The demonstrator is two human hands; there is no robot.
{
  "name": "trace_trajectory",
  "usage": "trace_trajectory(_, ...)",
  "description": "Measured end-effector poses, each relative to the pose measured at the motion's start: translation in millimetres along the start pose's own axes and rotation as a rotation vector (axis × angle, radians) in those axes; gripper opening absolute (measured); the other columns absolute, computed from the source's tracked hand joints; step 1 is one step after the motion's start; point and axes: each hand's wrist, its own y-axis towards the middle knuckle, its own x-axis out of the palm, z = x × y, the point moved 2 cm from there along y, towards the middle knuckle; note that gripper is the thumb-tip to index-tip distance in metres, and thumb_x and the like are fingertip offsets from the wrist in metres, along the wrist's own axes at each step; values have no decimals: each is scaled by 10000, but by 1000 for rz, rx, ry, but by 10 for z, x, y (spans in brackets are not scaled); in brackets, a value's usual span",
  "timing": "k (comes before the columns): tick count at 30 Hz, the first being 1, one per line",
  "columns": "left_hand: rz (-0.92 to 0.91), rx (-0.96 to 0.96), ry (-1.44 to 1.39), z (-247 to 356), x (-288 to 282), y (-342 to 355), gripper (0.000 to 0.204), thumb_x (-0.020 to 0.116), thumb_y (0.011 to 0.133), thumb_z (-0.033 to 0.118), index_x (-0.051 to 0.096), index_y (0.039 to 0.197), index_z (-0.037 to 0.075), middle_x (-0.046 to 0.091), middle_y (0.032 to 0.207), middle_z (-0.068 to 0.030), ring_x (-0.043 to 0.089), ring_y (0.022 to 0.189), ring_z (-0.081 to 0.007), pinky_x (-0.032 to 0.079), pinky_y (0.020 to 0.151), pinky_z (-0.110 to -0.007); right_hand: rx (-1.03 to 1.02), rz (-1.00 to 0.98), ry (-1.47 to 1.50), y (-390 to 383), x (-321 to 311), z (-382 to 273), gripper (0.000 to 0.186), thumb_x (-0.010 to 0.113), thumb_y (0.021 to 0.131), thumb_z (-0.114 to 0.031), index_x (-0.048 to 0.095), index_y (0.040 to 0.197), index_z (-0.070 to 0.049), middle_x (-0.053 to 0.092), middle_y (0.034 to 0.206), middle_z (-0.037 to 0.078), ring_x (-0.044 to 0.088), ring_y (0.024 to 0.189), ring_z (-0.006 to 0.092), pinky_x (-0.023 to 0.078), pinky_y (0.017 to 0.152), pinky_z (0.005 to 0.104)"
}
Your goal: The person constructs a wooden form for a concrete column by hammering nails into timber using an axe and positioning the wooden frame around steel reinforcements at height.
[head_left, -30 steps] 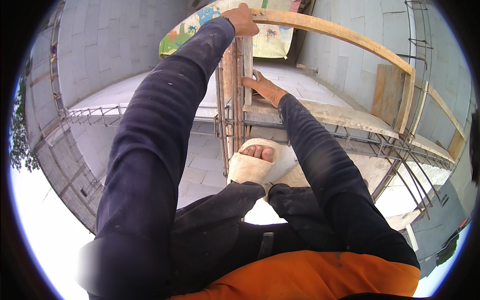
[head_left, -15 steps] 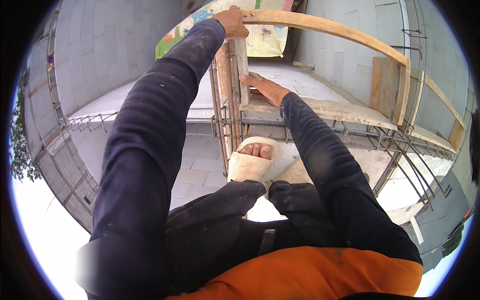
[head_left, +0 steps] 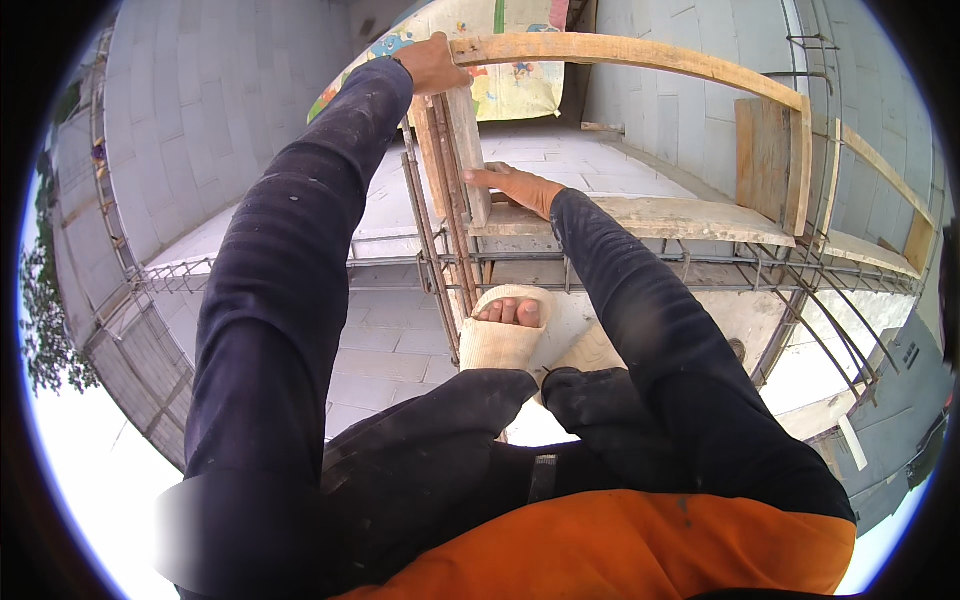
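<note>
At the top, my left hand [head_left: 432, 65] is closed around the left end of a wooden frame [head_left: 630, 48], where its long rail meets a short upright board [head_left: 466, 150]. My right hand [head_left: 520, 190] rests against the lower part of that upright, just above the bottom plank [head_left: 690, 218]. Its upper digits stretch left to touch the board, while the lower ones are partly hidden under the palm. Rusty steel bars [head_left: 450, 205] stand close beside the upright on its left.
A patterned cloth [head_left: 515, 90] hangs behind the frame. Tied rebar [head_left: 620, 255] runs beneath the plank, with loose bar ends [head_left: 830, 335] sticking out at right. My sandalled foot [head_left: 505, 335] is below. Another wooden frame [head_left: 880, 165] stands farther right, near grey block walls [head_left: 220, 110].
The view has shifted slightly. My left hand and the frame's left end appear farther left and lower. My right hand sits a little lower in the picture, still against the upright board.
</note>
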Motion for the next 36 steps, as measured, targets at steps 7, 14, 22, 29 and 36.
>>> trace_trajectory(7,-420,-64,-424,-227,-368,30,773,547,924,612,557,1459,54,592,1441,-260,523,1419,-414,508,1113,-506,-17,102,-13,-32,49,-32,1417,666,684,-874,259,1589,136,311,1594,414,316,1521,487,263,1246,516)
trace_trajectory(14,-305,-35,-691,-87,-417,-39,1274,419,799,971,355,1602,-17,380,1556,-414,412,1459,-533,408,1177,-569,21,125,12,-54,-60,56,1408,685,693,-854,260,1578,156,332,1579,420,338,1513,479,280,1244,484)
trace_trajectory(22,335,-49,-550,-273,-76,-730,860,628,948,611,537,1415,-106,613,1363,-328,612,1277,-427,480,1090,-434,52,123,-27,24,-1,86,1432,674,687,-877,250,1582,157,325,1586,418,325,1523,482,298,1241,488)
trace_trajectory(29,611,26,-420,283,391,-2015,763,814,822,275,467,1426,-35,491,1442,-234,467,1345,-396,384,1166,-484,74,75,-63,-56,1,-65,1448,644,690,-910,223,1603,133,316,1601,405,324,1528,475,291,1248,495)
trace_trajectory(36,521,-249,-546,483,1069,-2091,1251,872,727,326,92,1633,-41,271,1592,-331,293,1485,-468,261,1232,-560,116,56,-95,-7,57,-59,1478,607,694,-942,163,1622,119,164,1671,384,142,1595,457,180,1291,508)
